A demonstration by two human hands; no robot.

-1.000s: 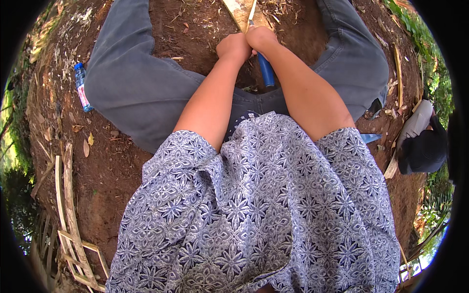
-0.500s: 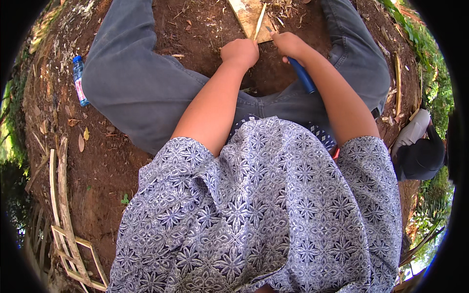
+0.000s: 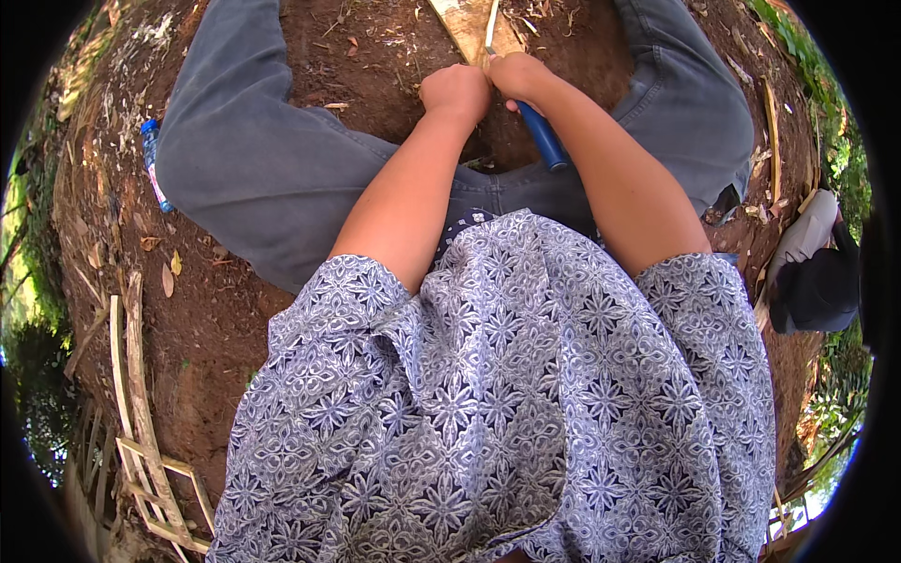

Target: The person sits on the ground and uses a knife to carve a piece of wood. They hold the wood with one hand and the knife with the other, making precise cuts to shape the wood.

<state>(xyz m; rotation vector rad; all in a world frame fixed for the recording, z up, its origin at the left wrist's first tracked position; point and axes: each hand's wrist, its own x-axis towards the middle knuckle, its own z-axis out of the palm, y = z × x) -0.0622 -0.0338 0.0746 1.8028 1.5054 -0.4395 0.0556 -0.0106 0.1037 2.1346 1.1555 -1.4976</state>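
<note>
Between my bent knees, my left hand [image 3: 456, 92] is closed around the lower end of a thin pale wooden stick [image 3: 493, 21], which points away from me. My right hand [image 3: 522, 77] grips a knife by its long blue handle [image 3: 542, 139], whose butt end slants back toward my lap. A small grey bit of the blade shows against the stick just beyond my fingers; the rest of it is hidden. Both hands are close together, almost touching. Under the stick lies a flat wooden board [image 3: 452, 21], resting on the ground.
Brown soil with shavings and dry leaves surrounds my legs. A plastic bottle with a blue cap [image 3: 150, 127] lies beside my left knee. Wooden strips and a small wooden frame [image 3: 169, 462] are at lower left. A person in a black cap [image 3: 817, 291] is at the far right.
My right hand has moved left and slightly away from me, bringing the knife from beside the stick up against it. My left hand still holds the stick and has shifted a little.
</note>
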